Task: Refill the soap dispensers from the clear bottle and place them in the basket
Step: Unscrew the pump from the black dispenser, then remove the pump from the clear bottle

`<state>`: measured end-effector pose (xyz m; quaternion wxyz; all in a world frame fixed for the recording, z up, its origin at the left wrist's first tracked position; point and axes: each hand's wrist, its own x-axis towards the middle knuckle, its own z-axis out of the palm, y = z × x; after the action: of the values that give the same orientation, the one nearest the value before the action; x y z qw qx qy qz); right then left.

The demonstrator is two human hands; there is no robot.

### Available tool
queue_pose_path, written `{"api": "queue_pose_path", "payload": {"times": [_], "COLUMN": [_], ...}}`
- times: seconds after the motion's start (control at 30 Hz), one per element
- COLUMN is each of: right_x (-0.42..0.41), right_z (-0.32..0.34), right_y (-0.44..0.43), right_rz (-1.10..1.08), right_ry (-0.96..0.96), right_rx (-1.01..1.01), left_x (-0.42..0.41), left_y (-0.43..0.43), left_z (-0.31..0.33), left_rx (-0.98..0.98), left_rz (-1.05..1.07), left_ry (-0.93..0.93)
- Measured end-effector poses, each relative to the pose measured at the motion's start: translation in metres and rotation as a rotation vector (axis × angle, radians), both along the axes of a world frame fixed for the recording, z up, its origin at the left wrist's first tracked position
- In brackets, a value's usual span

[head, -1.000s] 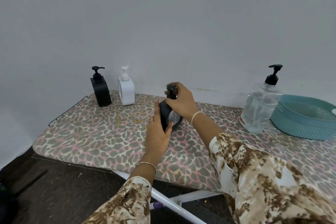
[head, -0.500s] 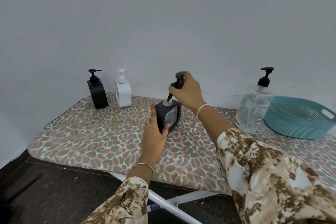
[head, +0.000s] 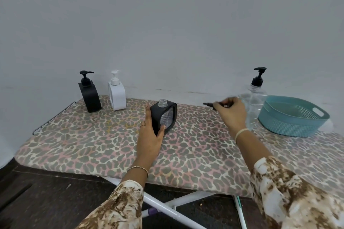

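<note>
Now pump (head: 209,104) lifted out, right hand (head: 231,116) pinching it (blurred), left hand (head: 150,135) gripping uncapped dispenser (head: 164,117).

Your left hand (head: 150,135) grips the square black dispenser (head: 164,117), its neck uncapped, upright on the leopard-print board (head: 93,141). Your right hand (head: 230,115) holds the black pump (head: 208,104) near the clear bottle (head: 257,96), which stands just beside the teal basket (head: 290,128).

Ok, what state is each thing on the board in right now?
square dispenser: upright, neck open, pump off, gripped by left hand.
pump: held in right hand, blurred.
black dispenser: upright, pump on.
white dispenser: upright, pump on.
clear bottle: upright, pump on.
basket: upright, no dispenser showing inside.
</note>
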<state>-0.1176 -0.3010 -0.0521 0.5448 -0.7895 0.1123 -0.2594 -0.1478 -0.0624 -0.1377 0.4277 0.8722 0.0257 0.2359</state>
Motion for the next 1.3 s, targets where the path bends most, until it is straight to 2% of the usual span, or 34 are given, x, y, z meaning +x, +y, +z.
{"api": "queue_pose_path", "payload": {"times": [0.2, 0.47, 0.6, 0.67, 0.8, 0.9, 1.07, 1.17, 1.3], "right_x": [-0.018, -0.027, -0.030, -0.031, -0.029, -0.021, 0.005, 0.019, 0.037], "right_z": [-0.063, -0.075, -0.061, -0.048, -0.021, -0.003, 0.018, 0.029, 0.036], "right_y": [-0.006, -0.003, -0.004, -0.006, -0.015, -0.026, -0.058, -0.076, -0.094], "right_rz": [-0.051, -0.028, -0.041, -0.082, -0.188, -0.292, -0.280, -0.232, -0.141], "right_ry": [0.152, 0.191, 0.090, -0.002, -0.226, -0.324, -0.219, -0.147, -0.105], "right_rx": [-0.072, -0.193, -0.195, -0.204, -0.219, -0.238, -0.202, -0.229, -0.233], "left_x": [-0.001, -0.006, -0.006, -0.007, -0.013, -0.010, 0.009, 0.024, 0.047], "left_y": [0.000, -0.002, -0.004, -0.006, -0.024, -0.051, -0.113, -0.149, -0.187], "left_z": [0.000, 0.004, 0.008, 0.011, 0.035, 0.057, 0.079, 0.086, 0.082], "left_rx": [-0.011, -0.001, 0.001, 0.024, 0.104, 0.189, 0.187, 0.167, 0.165], "left_rz": [0.006, 0.008, 0.023, 0.098, 0.205, 0.104, -0.115, -0.216, -0.418], "left_ry": [-0.005, -0.013, 0.015, 0.002, -0.152, -0.315, -0.386, -0.292, 0.016]}}
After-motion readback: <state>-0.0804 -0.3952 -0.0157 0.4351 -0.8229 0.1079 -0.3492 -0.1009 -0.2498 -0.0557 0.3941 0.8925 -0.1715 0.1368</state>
